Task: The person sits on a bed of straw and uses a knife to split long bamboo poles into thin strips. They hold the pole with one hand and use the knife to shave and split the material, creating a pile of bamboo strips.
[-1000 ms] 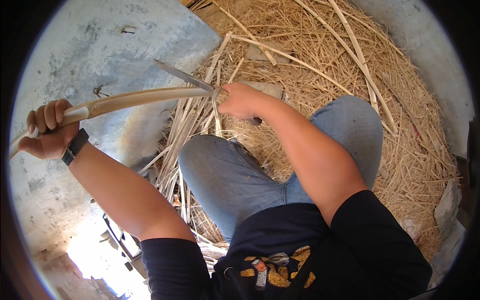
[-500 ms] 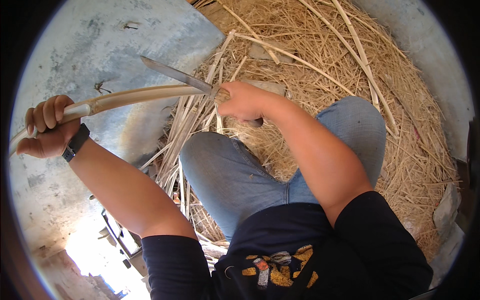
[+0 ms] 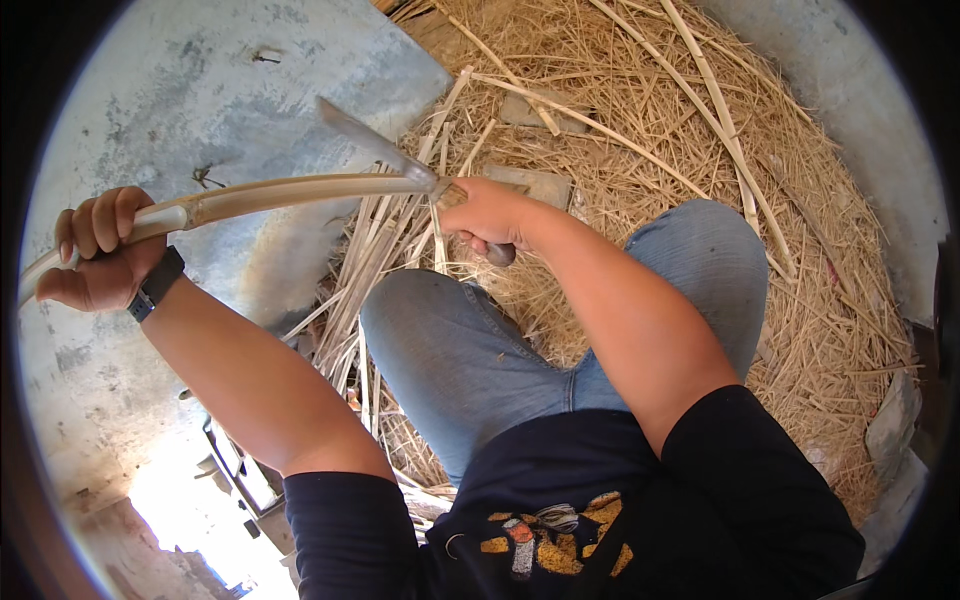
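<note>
A long split bamboo strip runs from the far left toward the middle, its hollow inner side showing. My left hand, with a dark watch on the wrist, is closed around the strip near its left end. A knife with a long blade is gripped by its wooden handle in my right hand. The blade points up and to the left, slightly blurred, and crosses the strip's right end close to the handle. The end of the handle sticks out below my right fingers.
Bamboo shavings cover the floor ahead and to the right, with long loose strips on top. More pale strips lie heaped beside my left knee. A grey, stained wall stands at the left. A stone lies at the right.
The knife blade has swung upward and to the right, to a steeper angle. My right hand has shifted slightly lower. My left hand keeps its hold on the bamboo strip, nearly unmoved.
</note>
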Tool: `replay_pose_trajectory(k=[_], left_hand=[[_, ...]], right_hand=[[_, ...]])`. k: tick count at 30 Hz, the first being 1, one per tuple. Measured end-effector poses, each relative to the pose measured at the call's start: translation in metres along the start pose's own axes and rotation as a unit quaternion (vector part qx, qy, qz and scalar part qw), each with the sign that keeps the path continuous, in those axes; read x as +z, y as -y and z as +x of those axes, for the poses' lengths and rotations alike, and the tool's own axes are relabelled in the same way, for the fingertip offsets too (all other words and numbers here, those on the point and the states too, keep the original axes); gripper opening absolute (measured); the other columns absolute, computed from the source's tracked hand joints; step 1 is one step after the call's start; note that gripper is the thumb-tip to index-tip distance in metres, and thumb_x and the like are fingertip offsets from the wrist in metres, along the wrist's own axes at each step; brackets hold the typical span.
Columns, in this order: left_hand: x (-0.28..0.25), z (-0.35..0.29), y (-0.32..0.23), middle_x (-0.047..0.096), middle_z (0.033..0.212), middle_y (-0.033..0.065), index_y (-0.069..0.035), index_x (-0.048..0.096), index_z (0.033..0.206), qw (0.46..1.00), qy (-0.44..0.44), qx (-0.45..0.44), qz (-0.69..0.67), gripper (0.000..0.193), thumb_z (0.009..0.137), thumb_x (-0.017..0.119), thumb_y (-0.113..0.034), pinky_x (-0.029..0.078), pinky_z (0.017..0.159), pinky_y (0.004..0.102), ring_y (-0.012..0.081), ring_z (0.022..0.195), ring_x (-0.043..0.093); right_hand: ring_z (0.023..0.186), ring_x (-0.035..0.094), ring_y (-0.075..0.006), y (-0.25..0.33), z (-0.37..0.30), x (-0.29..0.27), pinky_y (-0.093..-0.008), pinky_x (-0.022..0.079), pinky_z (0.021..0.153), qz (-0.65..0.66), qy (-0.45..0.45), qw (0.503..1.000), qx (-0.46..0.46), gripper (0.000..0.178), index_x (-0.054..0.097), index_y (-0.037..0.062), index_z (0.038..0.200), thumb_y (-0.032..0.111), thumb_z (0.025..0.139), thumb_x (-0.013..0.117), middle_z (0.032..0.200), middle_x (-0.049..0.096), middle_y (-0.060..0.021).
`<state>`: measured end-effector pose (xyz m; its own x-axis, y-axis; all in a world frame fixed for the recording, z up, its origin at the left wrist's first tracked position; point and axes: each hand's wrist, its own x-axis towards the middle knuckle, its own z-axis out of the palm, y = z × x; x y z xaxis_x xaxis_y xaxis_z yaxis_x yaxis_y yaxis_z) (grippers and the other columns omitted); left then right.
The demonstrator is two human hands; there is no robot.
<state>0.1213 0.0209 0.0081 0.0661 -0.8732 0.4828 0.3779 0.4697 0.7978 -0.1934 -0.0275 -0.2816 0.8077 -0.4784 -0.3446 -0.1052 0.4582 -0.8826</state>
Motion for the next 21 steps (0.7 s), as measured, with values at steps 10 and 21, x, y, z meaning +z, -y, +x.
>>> replay_pose_trajectory(k=[10,21], left_hand=[[0.002,-0.003,-0.003,0.028,0.047,-0.0143,-0.024,0.055,0.061,1.000,-0.007,0.009,0.010,0.052,0.053,0.092,-0.060,0.024,0.046,0.0237,0.0044,0.041,0.024],[0.002,-0.006,-0.002,0.028,0.047,-0.0138,-0.023,0.055,0.062,1.000,-0.004,0.012,0.007,0.052,0.055,0.091,-0.060,0.023,0.045,0.0229,0.0043,0.041,0.023]], right_hand=[[0.046,0.051,-0.0112,-0.004,0.005,0.011,-0.0298,0.041,0.043,0.035,-0.004,0.998,-0.045,0.044,0.056,-0.0007,0.119,0.014,0.079,0.064,0.062,0.054,-0.0029],[0.051,0.051,-0.0096,0.001,0.002,0.012,-0.0270,0.043,0.046,0.033,0.031,0.998,-0.041,0.056,0.052,-0.0007,0.134,0.012,0.080,0.063,0.065,0.055,-0.0024]])
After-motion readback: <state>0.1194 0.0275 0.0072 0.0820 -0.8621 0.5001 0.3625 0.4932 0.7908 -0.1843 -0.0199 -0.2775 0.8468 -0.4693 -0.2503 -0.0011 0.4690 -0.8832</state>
